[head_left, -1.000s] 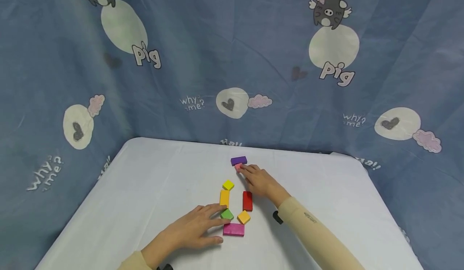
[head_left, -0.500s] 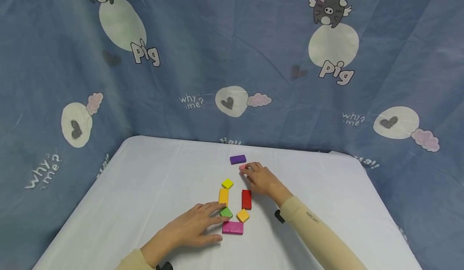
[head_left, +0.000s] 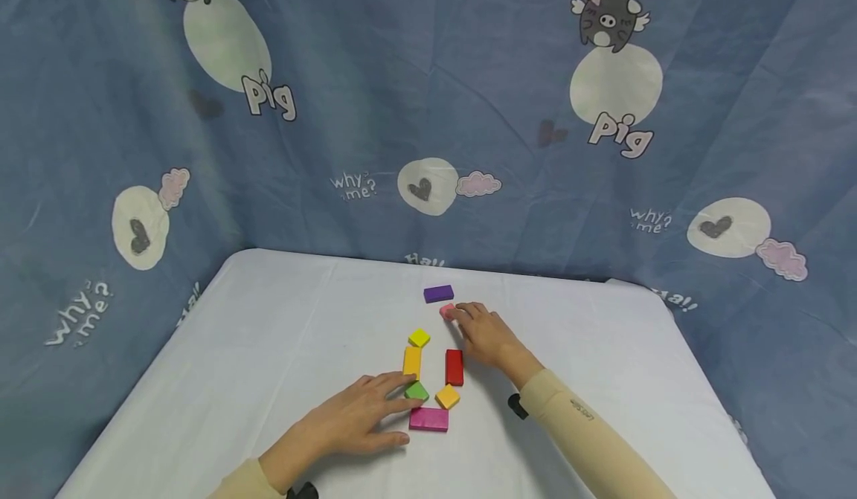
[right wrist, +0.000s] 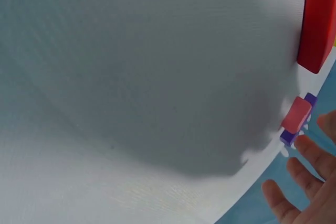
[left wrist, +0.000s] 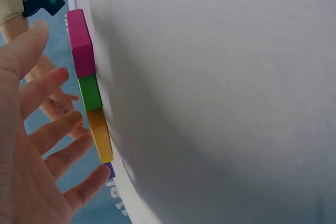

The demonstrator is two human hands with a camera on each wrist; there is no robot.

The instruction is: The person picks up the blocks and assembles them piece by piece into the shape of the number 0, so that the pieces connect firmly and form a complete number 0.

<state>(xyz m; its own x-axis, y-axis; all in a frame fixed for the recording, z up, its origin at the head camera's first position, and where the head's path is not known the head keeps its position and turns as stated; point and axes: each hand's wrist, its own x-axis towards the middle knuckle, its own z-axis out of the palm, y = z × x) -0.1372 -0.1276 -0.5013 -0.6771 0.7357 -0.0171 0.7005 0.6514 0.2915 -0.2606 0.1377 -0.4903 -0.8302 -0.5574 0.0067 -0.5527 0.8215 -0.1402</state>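
Note:
On the white table, my right hand [head_left: 485, 333] has its fingertips at a small pink block [head_left: 446, 311], fingers extended and spread. A purple block [head_left: 438, 294] lies just beyond the pink one. My left hand [head_left: 358, 415] reaches in from the left with straight, spread fingers, its fingertips over a green block [head_left: 416, 391] and the near end of a yellow-orange oblong block [head_left: 411, 363]. Nothing is gripped in it. Close to its fingers is a magenta block [head_left: 428, 419]. In the right wrist view, the pink block [right wrist: 296, 115] overlaps the purple one.
A red oblong block [head_left: 454, 367] lies left of my right wrist, with a yellow-orange square block [head_left: 447, 396] at its near end. A bright yellow block [head_left: 419, 337] touches the far end of the oblong one. A blue patterned curtain [head_left: 335, 224] hangs behind the table [head_left: 301, 313].
The pink block has shifted right and slightly nearer with my right fingertips, and a gap now shows between it and the purple block. My left hand has stayed in place.

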